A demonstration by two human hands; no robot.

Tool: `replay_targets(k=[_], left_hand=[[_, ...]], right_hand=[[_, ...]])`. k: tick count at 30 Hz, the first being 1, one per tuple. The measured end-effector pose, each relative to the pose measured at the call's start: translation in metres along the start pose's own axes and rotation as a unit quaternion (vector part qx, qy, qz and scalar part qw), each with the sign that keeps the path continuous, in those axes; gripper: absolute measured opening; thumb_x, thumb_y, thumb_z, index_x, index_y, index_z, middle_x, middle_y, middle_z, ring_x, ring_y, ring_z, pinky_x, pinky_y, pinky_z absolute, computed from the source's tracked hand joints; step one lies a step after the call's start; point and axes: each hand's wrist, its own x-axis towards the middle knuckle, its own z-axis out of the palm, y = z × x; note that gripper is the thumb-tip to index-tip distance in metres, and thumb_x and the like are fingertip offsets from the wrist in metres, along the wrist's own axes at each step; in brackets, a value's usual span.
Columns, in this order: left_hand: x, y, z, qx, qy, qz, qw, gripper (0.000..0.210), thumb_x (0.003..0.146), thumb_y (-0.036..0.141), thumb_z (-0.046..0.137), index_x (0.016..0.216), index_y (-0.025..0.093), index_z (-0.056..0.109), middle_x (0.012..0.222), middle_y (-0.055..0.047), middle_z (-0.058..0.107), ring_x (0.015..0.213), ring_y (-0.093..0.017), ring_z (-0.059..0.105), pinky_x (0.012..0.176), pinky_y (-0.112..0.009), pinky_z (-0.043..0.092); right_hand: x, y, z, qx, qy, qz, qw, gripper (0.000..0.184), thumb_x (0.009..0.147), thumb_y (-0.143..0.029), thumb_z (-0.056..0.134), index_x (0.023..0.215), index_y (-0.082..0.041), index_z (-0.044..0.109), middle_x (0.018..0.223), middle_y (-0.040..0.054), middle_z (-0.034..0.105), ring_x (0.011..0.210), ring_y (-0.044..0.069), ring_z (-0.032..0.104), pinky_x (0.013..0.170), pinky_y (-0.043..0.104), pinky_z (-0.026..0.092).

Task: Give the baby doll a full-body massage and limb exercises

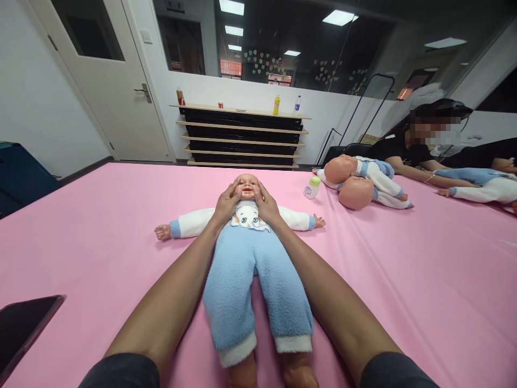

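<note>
A baby doll point(258, 269) in a white top with an animal print and fluffy blue trousers lies on its back, arms stretched out sideways, feet towards me. My left hand point(229, 202) cups one side of its face, fingers curved along the head. On the other side my right hand point(264, 202) does the same. Both thumbs rest on the cheeks beside the mouth, which stays visible between them. My fingertips are partly hidden against the head.
Pink sheeting point(100, 215) covers the table. A small white bottle with a green cap point(312, 187) stands right of the doll, near two more dolls point(357, 191). A phone point(28, 328) lies front left. At the right, a person point(407, 140) reaches towards another doll point(480, 183).
</note>
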Motion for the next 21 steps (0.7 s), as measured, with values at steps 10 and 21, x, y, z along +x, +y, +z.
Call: replay_targets(k=[10, 21], left_hand=[[-0.0037, 0.0002, -0.002, 0.034, -0.006, 0.006, 0.999, 0.071, 0.074, 0.043, 0.067, 0.139, 0.025, 0.044, 0.142, -0.004, 0.045, 0.133, -0.022, 0.041, 0.118, -0.039, 0.025], [-0.0011, 0.0035, -0.0014, 0.006, 0.008, -0.003, 1.0, 0.057, 0.085, 0.049, 0.051, 0.135, 0.022, 0.051, 0.14, -0.002, 0.049, 0.137, -0.023, 0.037, 0.119, -0.038, 0.025]], right_hand=[[-0.0044, -0.0051, -0.0026, -0.009, -0.008, -0.003, 1.0, 0.076, 0.082, -0.062, 0.052, 0.147, -0.031, 0.028, 0.145, -0.0013, 0.04, 0.132, 0.02, 0.042, 0.112, 0.038, 0.035], [-0.0006, -0.0035, -0.0012, -0.003, 0.009, -0.002, 1.0, 0.063, 0.09, -0.064, 0.033, 0.143, -0.031, 0.036, 0.144, -0.0034, 0.04, 0.135, 0.017, 0.038, 0.115, 0.035, 0.031]])
